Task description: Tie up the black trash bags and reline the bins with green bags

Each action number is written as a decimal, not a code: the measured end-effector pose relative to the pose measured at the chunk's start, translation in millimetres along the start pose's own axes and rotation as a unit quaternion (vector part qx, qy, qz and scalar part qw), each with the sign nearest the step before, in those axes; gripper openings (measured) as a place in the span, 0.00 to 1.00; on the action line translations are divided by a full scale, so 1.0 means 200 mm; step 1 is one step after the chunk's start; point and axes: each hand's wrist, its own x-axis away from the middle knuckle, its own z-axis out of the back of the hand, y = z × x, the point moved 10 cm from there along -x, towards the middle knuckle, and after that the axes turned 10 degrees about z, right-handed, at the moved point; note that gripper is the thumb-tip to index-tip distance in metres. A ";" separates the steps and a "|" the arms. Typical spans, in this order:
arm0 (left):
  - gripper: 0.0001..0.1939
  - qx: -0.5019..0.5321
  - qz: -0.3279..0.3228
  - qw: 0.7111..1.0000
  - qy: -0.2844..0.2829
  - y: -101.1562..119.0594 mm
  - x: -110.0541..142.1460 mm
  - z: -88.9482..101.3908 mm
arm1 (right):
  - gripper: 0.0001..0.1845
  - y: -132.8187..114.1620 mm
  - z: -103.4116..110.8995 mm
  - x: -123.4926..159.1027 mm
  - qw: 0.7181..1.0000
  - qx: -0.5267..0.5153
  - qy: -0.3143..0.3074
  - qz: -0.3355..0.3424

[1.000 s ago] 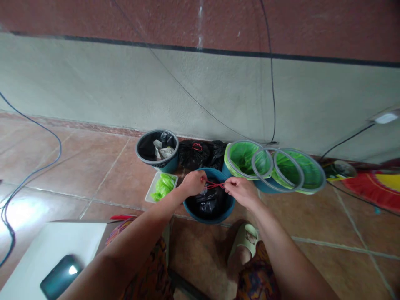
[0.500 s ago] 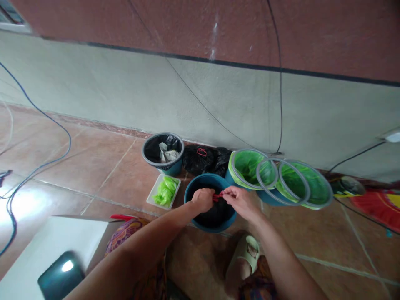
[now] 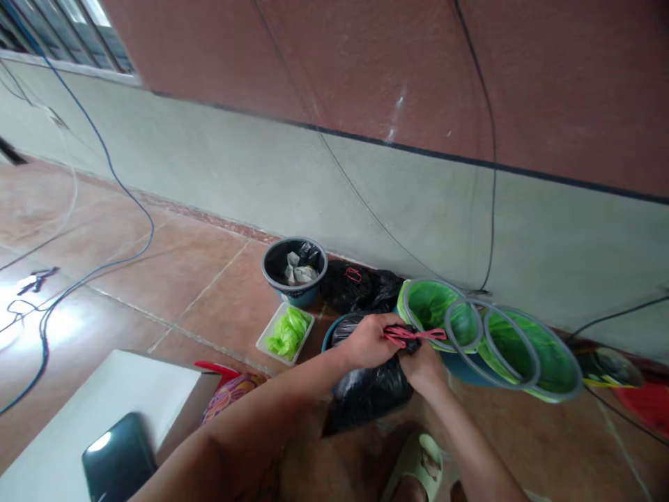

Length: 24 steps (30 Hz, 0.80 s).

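A black garbage bag (image 3: 372,392) with red drawstrings (image 3: 433,335) hangs between my hands, partly out of a blue bin (image 3: 328,340) and covering most of it. My left hand (image 3: 372,340) is closed on the gathered top and the drawstrings. Just to its right, my right hand (image 3: 423,368) is closed around the bag's neck under the drawstring loops. Its fingertips are partly hidden by the black plastic. How full the bag is, I cannot tell.
Behind stand a bin with a black liner and paper (image 3: 300,272) and a tied black bag (image 3: 349,287). Green-lined bins with loose grey rings (image 3: 491,348) are at right. At left are a white tray of green bags (image 3: 287,335), a phone (image 3: 119,460) on a white box, and cables.
My hands have raised the black bag by its red drawstrings, so it now bulges above the bin's rim. Both hands are closer together. The view has turned left and up.
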 end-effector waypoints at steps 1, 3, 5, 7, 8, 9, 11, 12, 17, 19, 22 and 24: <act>0.11 0.012 -0.021 1.000 0.012 0.04 0.01 0.04 | 0.10 -0.02 0.01 -0.02 1.000 -0.031 0.006 -0.001; 0.17 0.011 -0.067 0.996 0.052 0.13 0.03 0.12 | 0.11 -0.07 0.05 -0.06 0.996 -0.091 0.025 -0.002; 0.25 -0.016 -0.093 0.989 0.110 0.19 0.06 0.23 | 0.12 -0.14 0.12 -0.12 0.989 -0.135 0.066 -0.004; 0.31 -0.056 -0.071 0.980 0.176 0.20 0.08 0.33 | 0.14 -0.23 0.19 -0.20 0.979 -0.166 0.116 -0.002; 0.33 -0.078 -0.042 0.974 0.206 0.18 0.09 0.38 | 0.15 -0.28 0.21 -0.26 0.975 -0.177 0.132 0.005; 0.33 -0.100 -0.008 0.967 0.232 0.16 0.09 0.42 | 0.15 -0.33 0.23 -0.33 0.973 -0.182 0.143 0.018; 0.34 -0.136 0.059 0.952 0.268 0.10 0.09 0.49 | 0.14 -0.43 0.25 -0.48 0.973 -0.174 0.134 0.064; 0.35 -0.150 0.086 0.945 0.278 0.06 0.09 0.51 | 0.13 -0.46 0.26 -0.56 0.975 -0.157 0.129 0.090; 0.36 -0.192 0.216 0.922 0.259 -0.12 0.04 0.52 | 0.18 -0.36 0.25 -0.88 0.989 0.008 0.127 0.076; 0.37 -0.196 0.255 0.919 0.229 -0.19 0.02 0.51 | 0.24 -0.26 0.18 -0.93 0.993 0.033 0.106 0.047; 0.36 -0.196 0.278 0.918 0.203 -0.25 0.00 0.50 | 0.34 -0.08 0.04 -0.90 0.993 0.064 0.097 -0.003; 0.35 -0.198 0.281 0.917 0.201 -0.26 -0.01 0.51 | 0.33 0.04 -0.09 -0.83 0.993 0.076 0.087 -0.026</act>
